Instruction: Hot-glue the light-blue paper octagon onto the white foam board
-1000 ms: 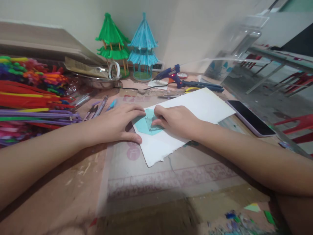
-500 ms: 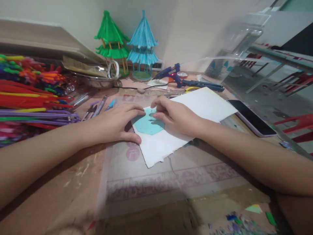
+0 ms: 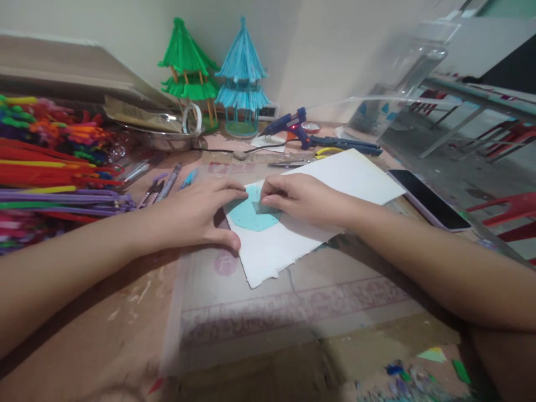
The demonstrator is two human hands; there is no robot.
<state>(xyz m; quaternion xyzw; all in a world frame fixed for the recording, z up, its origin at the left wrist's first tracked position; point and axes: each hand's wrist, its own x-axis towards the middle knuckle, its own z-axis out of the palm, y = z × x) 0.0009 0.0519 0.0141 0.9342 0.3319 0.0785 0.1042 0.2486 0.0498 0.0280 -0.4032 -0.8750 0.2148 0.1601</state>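
A teal hexagon of paper [image 3: 248,216] lies on a white sheet [image 3: 318,206] in the middle of the table. My left hand [image 3: 196,215] rests at the sheet's left edge, its fingers spread, with the forefinger on the hexagon's top corner and the thumb on the sheet's edge. My right hand [image 3: 304,196] is closed in a pinch on a small greyish-teal piece [image 3: 263,208] that lies on the hexagon's right part.
Piles of coloured pipe cleaners [image 3: 50,167] fill the left. At the back stand a green pagoda model [image 3: 187,67] and a blue pagoda model [image 3: 243,75], with a metal bowl [image 3: 163,137] and a blue glue gun [image 3: 293,125]. A phone [image 3: 429,198] lies at the right.
My right hand slid back and forth over the hexagon and now pinches the small piece near its right side. The left hand has hardly moved.
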